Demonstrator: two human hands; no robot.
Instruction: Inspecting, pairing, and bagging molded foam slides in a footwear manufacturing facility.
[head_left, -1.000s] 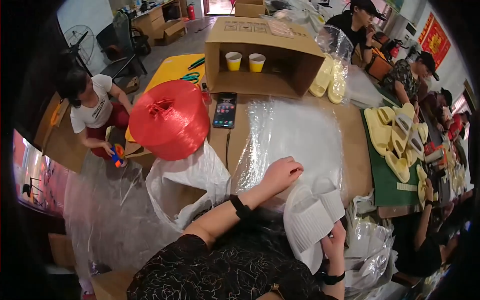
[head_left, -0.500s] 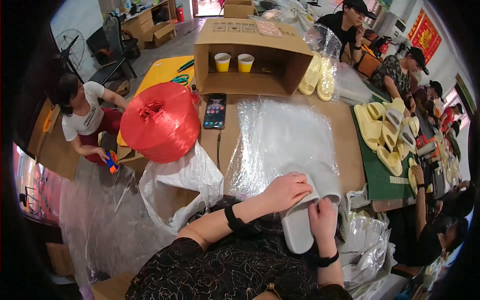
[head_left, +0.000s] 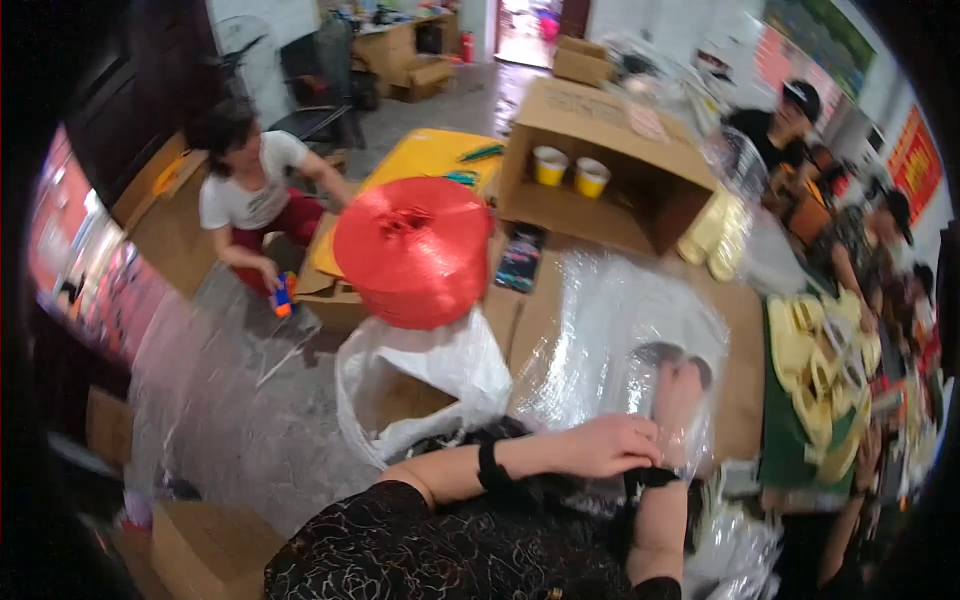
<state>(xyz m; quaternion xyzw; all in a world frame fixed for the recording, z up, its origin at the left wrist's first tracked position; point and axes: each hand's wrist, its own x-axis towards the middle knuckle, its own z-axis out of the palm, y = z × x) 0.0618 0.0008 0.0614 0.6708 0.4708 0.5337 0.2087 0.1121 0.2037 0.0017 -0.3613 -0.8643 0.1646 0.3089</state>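
My right hand (head_left: 680, 388) reaches forward inside a clear plastic bag (head_left: 600, 375), its fingers on a pair of grey slippers (head_left: 655, 352). Blur and glare from the film hide most of the pair; only the dark-looking rounded ends show. At the bag's near edge my left hand (head_left: 612, 446) is closed, fingertips pinched together beside my right wrist, seemingly on the film. More clear bags (head_left: 640, 280) lie flat beneath on the cardboard-covered table (head_left: 740, 310).
A big red twine roll (head_left: 410, 255) stands left above a white sack (head_left: 490, 360). Behind are a phone (head_left: 520, 257) and an open carton (head_left: 610, 215) with two yellow-white cups. Yellow slippers (head_left: 815, 370) lie on a green mat to the right. Other people sit on both sides.
My right hand has gone forward into the clear bag with the grey slippers. My left hand has left the slippers for the bag's near edge. The view has swung left.
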